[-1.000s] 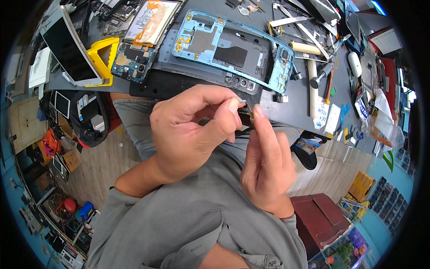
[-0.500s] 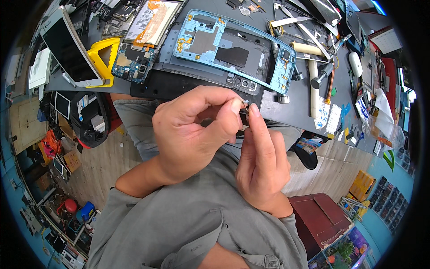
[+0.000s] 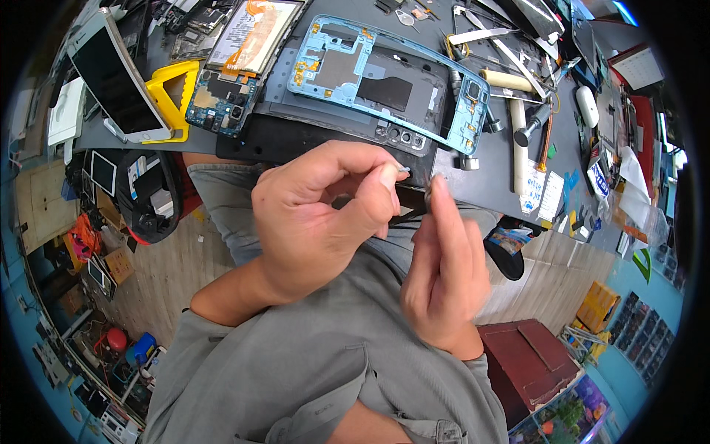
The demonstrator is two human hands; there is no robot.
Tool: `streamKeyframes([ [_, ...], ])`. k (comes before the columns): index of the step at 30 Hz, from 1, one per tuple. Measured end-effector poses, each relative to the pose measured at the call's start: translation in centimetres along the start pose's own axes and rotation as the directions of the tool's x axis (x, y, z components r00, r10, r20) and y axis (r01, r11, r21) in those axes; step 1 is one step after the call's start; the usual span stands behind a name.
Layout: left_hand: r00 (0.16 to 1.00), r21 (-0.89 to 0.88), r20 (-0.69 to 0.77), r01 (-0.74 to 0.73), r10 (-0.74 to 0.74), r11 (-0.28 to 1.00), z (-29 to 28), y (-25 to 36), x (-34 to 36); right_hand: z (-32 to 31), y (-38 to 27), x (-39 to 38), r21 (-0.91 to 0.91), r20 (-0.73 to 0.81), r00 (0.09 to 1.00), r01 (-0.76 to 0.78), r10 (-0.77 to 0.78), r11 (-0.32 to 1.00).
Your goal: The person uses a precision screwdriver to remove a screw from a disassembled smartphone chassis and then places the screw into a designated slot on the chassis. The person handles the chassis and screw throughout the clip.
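My left hand [image 3: 322, 211] is closed in a pinch above the bench's front edge. A tiny light-grey part [image 3: 403, 172] pokes out past its thumb and forefinger, too small to name. Just to the right, my right hand [image 3: 445, 274] is raised with its fingers pressed together. Something dark shows at its fingertips, but I cannot make out what it is. The two hands are apart. Beyond them lies a light-blue phone mid-frame [image 3: 347, 96] on a grey phone back cover [image 3: 403, 137] with camera holes. To the left is an opened phone with a bare circuit board [image 3: 222, 103] and battery [image 3: 251, 37].
A white phone [image 3: 118, 81] leans on a yellow stand [image 3: 174, 96] at the left. Screwdrivers [image 3: 532, 124], tweezers [image 3: 481, 35] and a pale-handled tool [image 3: 519, 148] crowd the bench's right side. A dark red box [image 3: 525, 362] stands low at my right.
My right hand has moved slightly right, away from the left one; before, their fingertips nearly met around the tiny part. My left hand has stayed almost still.
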State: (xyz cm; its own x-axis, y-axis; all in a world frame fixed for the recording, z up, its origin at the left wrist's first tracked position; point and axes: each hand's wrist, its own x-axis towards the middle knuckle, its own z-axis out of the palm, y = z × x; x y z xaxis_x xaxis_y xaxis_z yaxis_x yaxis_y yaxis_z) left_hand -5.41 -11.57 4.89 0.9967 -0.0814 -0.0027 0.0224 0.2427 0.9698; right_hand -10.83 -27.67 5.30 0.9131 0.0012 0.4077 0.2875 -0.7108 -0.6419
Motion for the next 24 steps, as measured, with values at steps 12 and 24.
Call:
streamKeyframes([
  [12,0.999,-0.03,-0.009,0.049,-0.049,0.998,0.2,0.4,-0.1,0.3,0.5,0.0,-0.005,0.0,0.999,-0.046,0.046,0.999],
  [24,0.999,0.007,-0.02,0.043,-0.043,0.999,0.6,0.8,0.1,0.3,0.3,-0.1,0.001,-0.007,1.0,0.012,-0.012,1.0],
])
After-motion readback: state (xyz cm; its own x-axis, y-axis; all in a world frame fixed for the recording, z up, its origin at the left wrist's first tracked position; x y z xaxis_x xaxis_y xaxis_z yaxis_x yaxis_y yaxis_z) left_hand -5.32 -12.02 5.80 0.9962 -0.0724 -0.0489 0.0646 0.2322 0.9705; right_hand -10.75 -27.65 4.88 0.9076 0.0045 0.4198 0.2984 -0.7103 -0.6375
